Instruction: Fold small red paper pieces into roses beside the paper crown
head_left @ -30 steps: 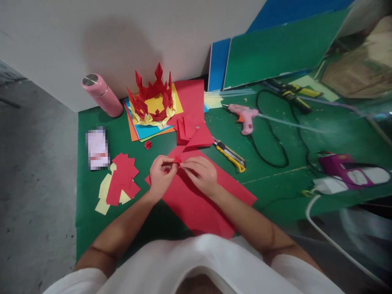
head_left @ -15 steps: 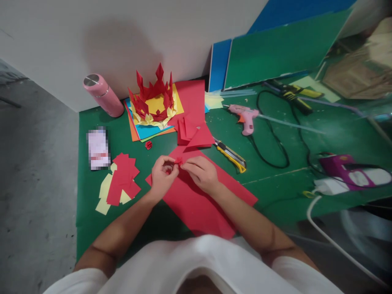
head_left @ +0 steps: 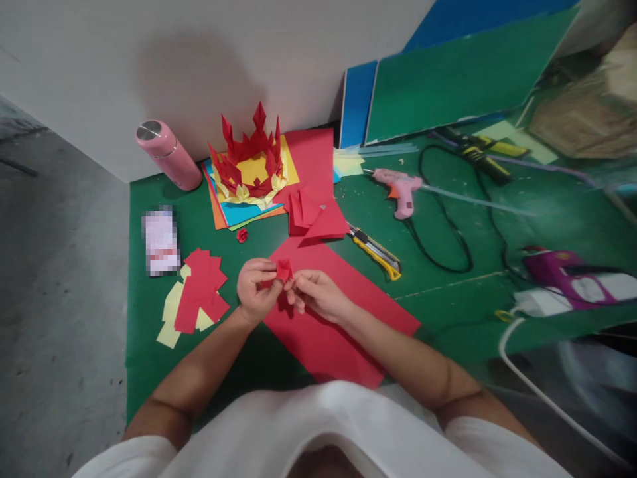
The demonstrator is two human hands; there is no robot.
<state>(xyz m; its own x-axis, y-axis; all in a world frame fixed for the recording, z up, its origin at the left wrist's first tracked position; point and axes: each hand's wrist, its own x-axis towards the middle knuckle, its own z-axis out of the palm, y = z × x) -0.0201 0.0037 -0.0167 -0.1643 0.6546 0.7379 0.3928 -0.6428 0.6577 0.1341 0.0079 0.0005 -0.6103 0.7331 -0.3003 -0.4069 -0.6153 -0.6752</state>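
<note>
Both hands meet above a large red sheet (head_left: 328,332) on the green surface (head_left: 448,305). The left hand (head_left: 255,289) has its grip pinched on a small folded red paper piece (head_left: 283,271), and the right hand (head_left: 318,295) closes its grip on the piece's lower right edge. Print on the card (head_left: 160,242) at the left is blurred beyond reading.
</note>
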